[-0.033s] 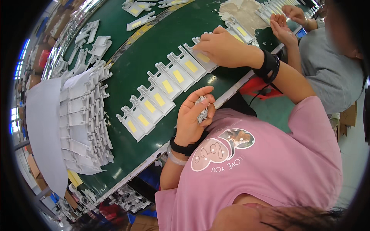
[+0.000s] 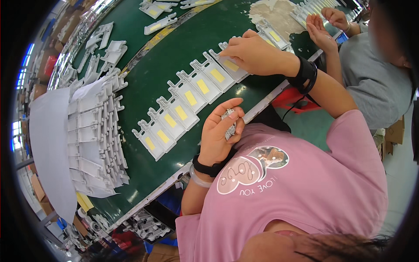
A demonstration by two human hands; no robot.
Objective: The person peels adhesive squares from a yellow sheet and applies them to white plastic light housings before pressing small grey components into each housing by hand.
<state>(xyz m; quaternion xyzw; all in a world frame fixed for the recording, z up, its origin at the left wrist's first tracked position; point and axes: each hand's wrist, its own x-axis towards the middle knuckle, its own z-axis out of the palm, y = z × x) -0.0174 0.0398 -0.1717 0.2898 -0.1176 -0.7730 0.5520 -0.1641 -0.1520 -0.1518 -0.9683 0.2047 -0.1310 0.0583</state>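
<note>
My left hand (image 2: 214,137) is closed around a small bunch of pale grey plastic parts (image 2: 229,124), held just over the table's near edge. My right hand (image 2: 262,56) reaches across a slanting row of white plastic panels (image 2: 187,105), each with a yellow rectangle. Its fingers are pinched together at the hinge-like upper edge of one panel (image 2: 232,69). Whatever they grip is too small or hidden to make out. Part of the row lies out of sight under this hand, and another panel (image 2: 271,35) shows beyond it.
A tall stack of white panels (image 2: 89,146), with a white sheet (image 2: 50,144) beside it, stands on the green table (image 2: 144,83) at left. Loose white parts (image 2: 114,52) lie at the far left. A co-worker's hands (image 2: 323,37) are busy at the upper right.
</note>
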